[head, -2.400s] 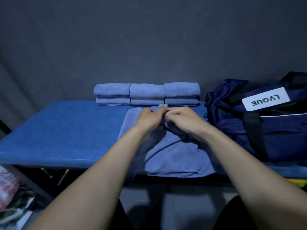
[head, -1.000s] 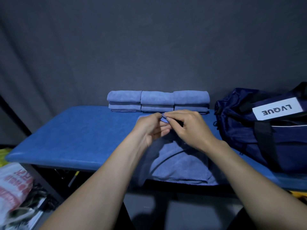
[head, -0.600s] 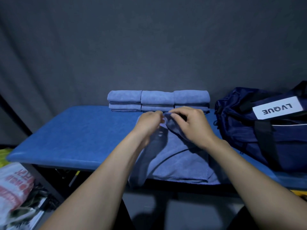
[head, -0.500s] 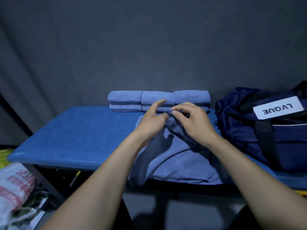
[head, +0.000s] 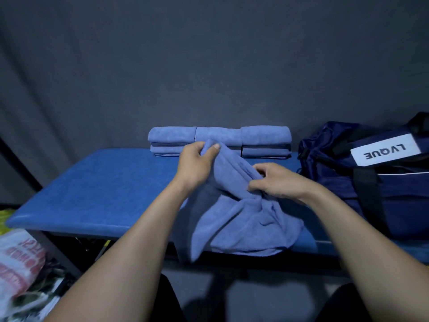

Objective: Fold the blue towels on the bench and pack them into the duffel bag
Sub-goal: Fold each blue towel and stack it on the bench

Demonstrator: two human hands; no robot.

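While left hand (head: 193, 164) lifts it, towel (head: 241, 219) seemingly passes under right hand (head: 276, 182).

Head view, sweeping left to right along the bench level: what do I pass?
Red-printed plastic bag below the bench's left end → bare bench top → left hand gripping the loose towel → right hand pinching the same towel → duffel bag.

Towels (head: 243, 219) light blue; bench (head: 111, 182) brighter blue; duffel bag (head: 394, 196) navy, white label (head: 385, 149); backdrop (head: 209, 66) dark grey.
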